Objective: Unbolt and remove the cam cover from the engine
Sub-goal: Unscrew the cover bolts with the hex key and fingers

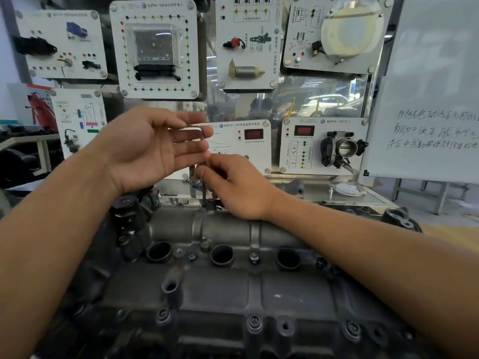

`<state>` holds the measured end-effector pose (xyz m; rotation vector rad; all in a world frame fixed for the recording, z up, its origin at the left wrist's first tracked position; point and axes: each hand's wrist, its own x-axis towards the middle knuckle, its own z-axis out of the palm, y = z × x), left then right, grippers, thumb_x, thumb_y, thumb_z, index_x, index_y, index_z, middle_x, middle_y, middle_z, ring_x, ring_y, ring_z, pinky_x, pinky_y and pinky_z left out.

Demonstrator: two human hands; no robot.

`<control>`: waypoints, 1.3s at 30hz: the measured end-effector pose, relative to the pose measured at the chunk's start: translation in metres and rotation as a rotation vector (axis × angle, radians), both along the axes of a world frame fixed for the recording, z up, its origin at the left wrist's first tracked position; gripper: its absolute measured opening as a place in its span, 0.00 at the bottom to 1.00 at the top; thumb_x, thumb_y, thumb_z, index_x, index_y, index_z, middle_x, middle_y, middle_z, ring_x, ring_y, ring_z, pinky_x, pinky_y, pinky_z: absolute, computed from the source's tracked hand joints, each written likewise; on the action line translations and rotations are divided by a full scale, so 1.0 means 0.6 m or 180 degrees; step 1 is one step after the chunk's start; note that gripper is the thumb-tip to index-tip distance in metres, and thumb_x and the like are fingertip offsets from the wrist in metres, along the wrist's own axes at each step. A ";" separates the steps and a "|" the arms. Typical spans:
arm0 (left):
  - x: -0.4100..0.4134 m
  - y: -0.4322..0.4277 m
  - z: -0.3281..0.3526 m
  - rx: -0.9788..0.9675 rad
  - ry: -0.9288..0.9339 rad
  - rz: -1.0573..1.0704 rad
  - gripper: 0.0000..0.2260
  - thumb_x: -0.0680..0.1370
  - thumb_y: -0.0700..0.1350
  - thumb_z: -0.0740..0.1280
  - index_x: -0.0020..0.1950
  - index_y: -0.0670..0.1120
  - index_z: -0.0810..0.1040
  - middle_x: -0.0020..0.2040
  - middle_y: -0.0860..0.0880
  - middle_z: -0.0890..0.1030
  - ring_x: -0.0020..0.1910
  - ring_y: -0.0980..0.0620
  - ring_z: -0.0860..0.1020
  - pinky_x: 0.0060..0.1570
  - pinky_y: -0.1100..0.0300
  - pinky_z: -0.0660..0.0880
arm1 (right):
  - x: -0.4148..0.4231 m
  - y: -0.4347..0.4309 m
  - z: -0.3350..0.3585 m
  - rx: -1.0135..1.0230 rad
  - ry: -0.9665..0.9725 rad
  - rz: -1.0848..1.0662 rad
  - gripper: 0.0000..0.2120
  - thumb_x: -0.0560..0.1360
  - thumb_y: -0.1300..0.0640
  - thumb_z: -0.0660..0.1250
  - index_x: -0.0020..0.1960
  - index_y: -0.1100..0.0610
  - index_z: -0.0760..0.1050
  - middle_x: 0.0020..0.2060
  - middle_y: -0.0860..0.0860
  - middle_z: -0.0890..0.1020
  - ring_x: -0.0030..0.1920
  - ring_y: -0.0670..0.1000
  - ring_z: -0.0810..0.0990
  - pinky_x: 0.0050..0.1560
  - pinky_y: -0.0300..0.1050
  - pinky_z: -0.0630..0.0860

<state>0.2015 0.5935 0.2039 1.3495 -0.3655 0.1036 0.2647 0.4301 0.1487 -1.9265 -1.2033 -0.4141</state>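
A grey metal cam cover [223,286] fills the lower half of the view, with three round plug wells and several bolts along its edges. An L-shaped hex key [203,141] stands upright with its tip in a bolt [204,202] at the cover's far edge. My left hand [153,149] is held palm up, its straight fingers touching the key's short upper arm. My right hand [233,185] pinches the key's long shaft just above the bolt, with fingers curled round it.
White training panels [155,47] with sensors and a throttle body [342,149] stand behind the engine. A whiteboard [427,99] with handwriting is at right. A black oil filler cap [127,208] rises at the cover's far left.
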 end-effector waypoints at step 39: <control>0.003 0.006 -0.002 -0.0130 0.0096 -0.0433 0.14 0.79 0.38 0.54 0.51 0.46 0.80 0.47 0.47 0.82 0.45 0.48 0.82 0.48 0.55 0.81 | -0.005 0.002 0.003 -0.0113 -0.0014 -0.0058 0.16 0.83 0.59 0.61 0.45 0.71 0.75 0.31 0.57 0.74 0.32 0.49 0.69 0.37 0.46 0.67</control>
